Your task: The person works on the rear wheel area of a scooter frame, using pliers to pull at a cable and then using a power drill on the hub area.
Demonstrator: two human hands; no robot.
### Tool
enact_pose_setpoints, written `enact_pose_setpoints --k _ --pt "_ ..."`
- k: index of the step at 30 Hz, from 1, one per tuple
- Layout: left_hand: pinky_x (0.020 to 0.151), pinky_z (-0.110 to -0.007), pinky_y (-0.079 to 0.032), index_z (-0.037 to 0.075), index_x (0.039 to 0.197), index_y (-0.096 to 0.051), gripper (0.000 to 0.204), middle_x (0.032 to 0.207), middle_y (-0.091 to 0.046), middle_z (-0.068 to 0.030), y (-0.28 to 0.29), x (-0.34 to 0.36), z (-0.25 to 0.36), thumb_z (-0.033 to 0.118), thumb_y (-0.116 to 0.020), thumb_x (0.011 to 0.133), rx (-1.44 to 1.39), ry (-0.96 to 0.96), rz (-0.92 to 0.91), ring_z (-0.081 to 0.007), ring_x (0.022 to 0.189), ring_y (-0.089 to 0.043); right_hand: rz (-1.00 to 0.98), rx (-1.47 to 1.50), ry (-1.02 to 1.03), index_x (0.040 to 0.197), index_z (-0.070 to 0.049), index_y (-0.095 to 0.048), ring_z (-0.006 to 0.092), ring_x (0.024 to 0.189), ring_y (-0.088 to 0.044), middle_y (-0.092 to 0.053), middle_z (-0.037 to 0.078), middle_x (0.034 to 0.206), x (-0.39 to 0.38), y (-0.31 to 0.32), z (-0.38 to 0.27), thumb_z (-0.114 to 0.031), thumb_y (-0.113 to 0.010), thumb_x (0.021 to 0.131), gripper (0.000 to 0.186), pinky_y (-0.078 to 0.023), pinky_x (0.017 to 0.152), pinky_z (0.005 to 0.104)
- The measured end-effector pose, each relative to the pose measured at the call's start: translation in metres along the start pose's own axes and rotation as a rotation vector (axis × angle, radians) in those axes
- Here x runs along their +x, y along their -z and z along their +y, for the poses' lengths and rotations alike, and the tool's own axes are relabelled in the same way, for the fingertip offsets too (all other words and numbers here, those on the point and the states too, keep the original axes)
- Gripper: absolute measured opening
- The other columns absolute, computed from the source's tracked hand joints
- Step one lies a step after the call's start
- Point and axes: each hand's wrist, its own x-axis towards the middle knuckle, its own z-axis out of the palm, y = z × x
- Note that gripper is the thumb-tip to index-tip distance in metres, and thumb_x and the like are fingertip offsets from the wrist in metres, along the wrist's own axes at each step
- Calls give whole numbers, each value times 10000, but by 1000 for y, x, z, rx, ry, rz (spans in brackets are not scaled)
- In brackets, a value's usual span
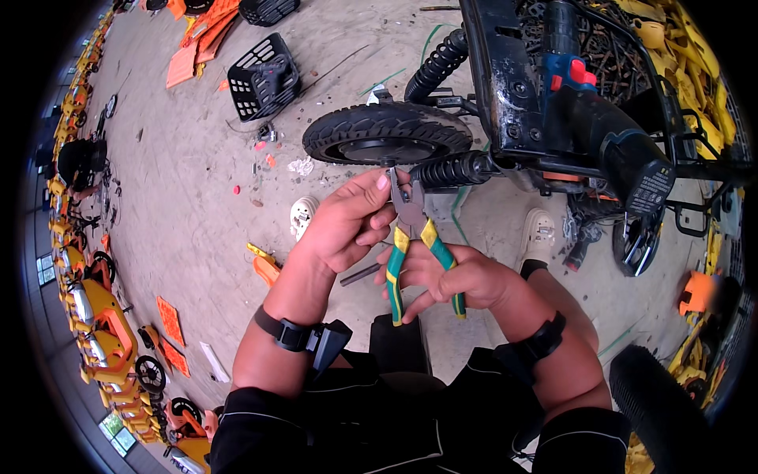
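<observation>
My right hand (482,276) holds a pair of pliers (410,210) by its green and yellow handles. The handles are spread and the jaws point away from me, toward the wheel. Beside the jaws, my left hand (347,221) is closed, thumb and fingertips pinched together; whatever they grip is too small to make out. Just beyond my fingertips lies the hub side of a black-tyred wheel (379,118). A coil-spring shock absorber (454,169) runs from there to the black vehicle frame (505,87).
A cordless power tool (616,134) rests on the frame at right. Behind it, a basket holds dark metal pieces (616,47). A black plastic basket (264,79) and orange panels (205,39) lie on the far-left floor. Yellow vehicles (99,316) line the left side.
</observation>
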Motion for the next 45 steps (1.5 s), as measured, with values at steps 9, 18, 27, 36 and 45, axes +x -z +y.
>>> enact_pose_setpoints --k 9,18,27,36,45 --pt "417 -174 -300 79 1223 -567 276 739 -494 -11 -4 2 -17 285 -485 1059 -195 -27 -89 -54 487 -345 -53 33 24 1504 -3 -304 327 1275 -495 -459 203 1416 -1 -1 4 -121 -629 802 783 -533 949 527" --pt "430 -175 -398 87 1282 -551 276 1026 -511 -56 6 8 -35 218 -512 1041 -384 -101 -290 -66 672 -456 -72 98 -42 1483 -6 -348 329 1247 -516 -479 212 1397 -2 -16 -3 -96 -619 692 841 -547 921 518" --pt "441 -193 -424 95 1275 -555 285 1071 -556 -67 -1 11 -39 157 -567 998 -275 -139 -107 -108 757 -515 -94 77 -42 1485 9 -347 337 1260 -518 -497 240 1386 0 -15 -2 -118 -634 722 825 -552 912 503" --pt "413 -208 -367 58 1240 -532 323 1047 -643 -95 -10 7 -14 316 -434 1074 -254 -140 176 -143 787 -625 24 -49 147 1455 6 -384 329 1208 -564 -540 209 1339 -9 -9 -13 -172 -698 748 793 -555 866 455" --pt "500 -214 -388 35 1125 -613 342 874 -639 -41 0 5 -4 349 -505 1048 580 37 221 -90 638 -550 189 -154 125 1447 9 -397 265 1193 -570 -546 174 1337 -14 -6 -15 -61 -598 745 734 -540 866 375"
